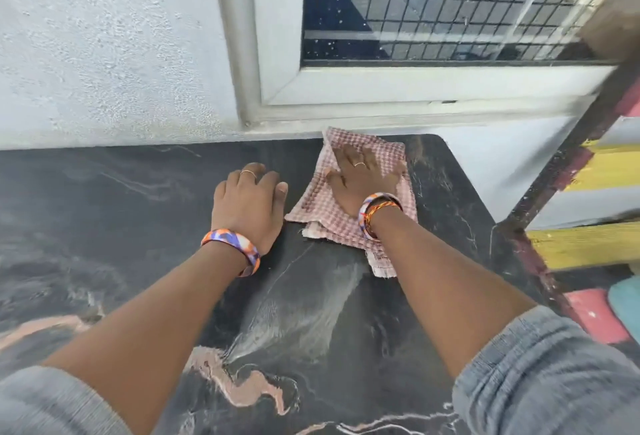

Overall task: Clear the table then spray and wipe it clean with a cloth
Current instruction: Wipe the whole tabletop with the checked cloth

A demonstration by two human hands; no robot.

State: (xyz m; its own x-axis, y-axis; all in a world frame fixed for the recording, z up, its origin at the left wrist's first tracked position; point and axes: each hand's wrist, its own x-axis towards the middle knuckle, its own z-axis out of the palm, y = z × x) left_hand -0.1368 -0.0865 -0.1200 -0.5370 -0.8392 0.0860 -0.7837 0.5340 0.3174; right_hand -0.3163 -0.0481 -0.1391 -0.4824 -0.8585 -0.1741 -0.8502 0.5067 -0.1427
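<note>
Head view: right hand (360, 178) lies flat, fingers spread, palm pressing the checked cloth (349, 206) onto the dark marbled worktop (104, 226). It isn't gripping the cloth, only pinning it by pressure. The cloth sits at the far right corner, its top edge touching the wall under the window frame (346, 88). Left hand (247, 199) is empty, fingers loosely curled, resting knuckles-up on the worktop just beside the cloth's left edge, apparently as a brace.

Nothing else shows on the surface, so clearing looks done; this is the wipe stage. A wet streaked smear (294, 316) runs between the forearms, near the front edge, and looks like spray not yet taken up.

To do the wipe well:
- Keep the palm flat and the pressure even so the cloth doesn't bunch; its near corner trails loose.
- Work the far corner and wall edge first, then pull overlapping strokes towards the smear.
- Left side of the worktop looks untouched; cover it too.
- Shift the left hand clear of the stroke path.

No spray bottle is in view.
</note>
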